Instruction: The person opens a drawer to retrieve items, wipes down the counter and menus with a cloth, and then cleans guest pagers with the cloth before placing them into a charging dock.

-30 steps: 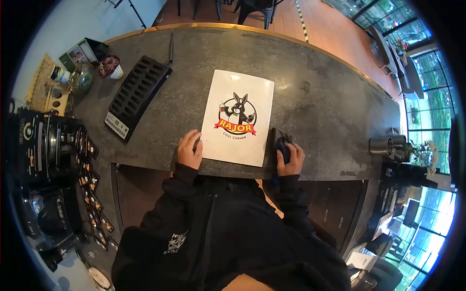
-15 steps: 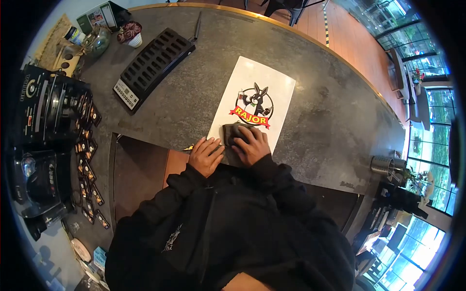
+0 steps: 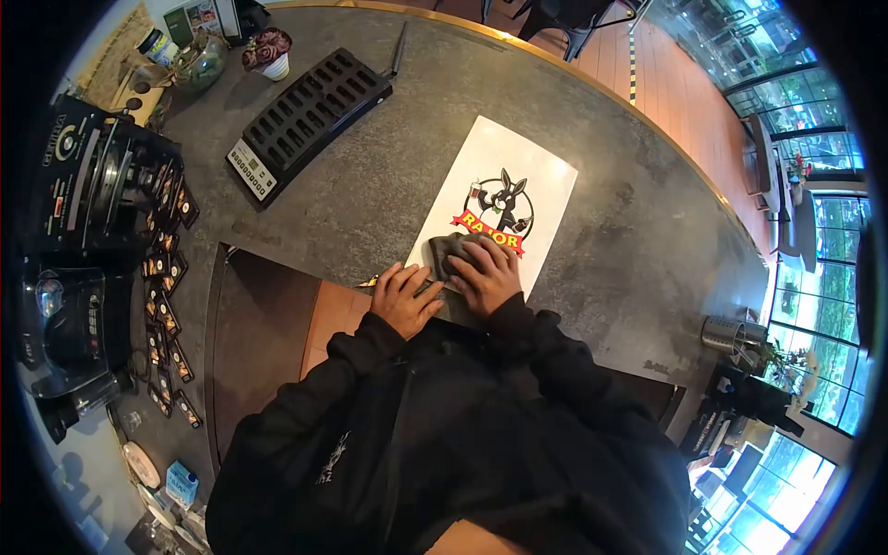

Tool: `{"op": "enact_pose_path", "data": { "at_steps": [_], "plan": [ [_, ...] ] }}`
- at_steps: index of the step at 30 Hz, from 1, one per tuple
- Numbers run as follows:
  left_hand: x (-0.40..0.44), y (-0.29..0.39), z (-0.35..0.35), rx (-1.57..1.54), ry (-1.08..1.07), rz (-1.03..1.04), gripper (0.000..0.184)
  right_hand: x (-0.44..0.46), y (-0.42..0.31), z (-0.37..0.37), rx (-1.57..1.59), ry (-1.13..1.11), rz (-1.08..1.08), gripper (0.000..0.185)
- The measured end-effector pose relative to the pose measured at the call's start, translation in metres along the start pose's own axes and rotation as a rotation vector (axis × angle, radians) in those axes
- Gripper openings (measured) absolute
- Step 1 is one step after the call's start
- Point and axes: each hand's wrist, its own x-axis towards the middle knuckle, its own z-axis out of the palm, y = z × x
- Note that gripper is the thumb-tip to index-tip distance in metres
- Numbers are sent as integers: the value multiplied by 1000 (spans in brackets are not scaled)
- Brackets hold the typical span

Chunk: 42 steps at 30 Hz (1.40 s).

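A white menu board (image 3: 546, 190) with a rabbit logo and a red RAJOR banner lies tilted on the dark counter. On its lower part my right hand (image 3: 487, 274) is closed on a dark cloth (image 3: 447, 250), pressing it flat against the surface. The cloth and hand cover the lettering below the banner. My left hand (image 3: 403, 298) rests with spread fingers at the board's lower left corner, holding nothing.
A black slotted tray (image 3: 310, 120) lies on the counter (image 3: 370, 185) at the upper left, near a potted plant (image 3: 268, 53). Black machines (image 3: 79, 185) and a row of small cards (image 3: 165, 305) line the left. A metal container (image 3: 731, 333) stands at the right.
From beside the board, my right hand has brought the cloth onto its lower part. My left hand has shifted slightly along the near edge. The camera view has turned.
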Motion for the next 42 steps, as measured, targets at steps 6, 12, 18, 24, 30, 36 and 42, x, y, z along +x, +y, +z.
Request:
{"op": "enact_pose_path", "data": {
  "at_steps": [6, 12, 18, 24, 30, 36, 42],
  "plan": [
    [3, 1, -1, 21, 24, 4, 26, 34, 0, 9, 20, -101, -79, 39],
    [7, 5, -2, 37, 33, 1, 28, 74, 43, 28, -96, -27, -92, 35],
    [9, 7, -7, 31, -4, -27, 30, 143, 102, 43, -181, 39, 262, 36],
    [36, -1, -9, -77, -47, -8, 37, 161, 106, 55, -280, 185, 402, 35],
    [51, -17, 1, -113, -97, 105, 43, 136, 45, 68, -119, 215, 153, 29],
    [50, -18, 1, -156, -232, 44, 44, 124, 48, 60, -48, 106, 20, 37],
    [48, -17, 2, -153, -235, 19, 41, 104, 156, 19, -241, 185, 393, 40]
  ]
}}
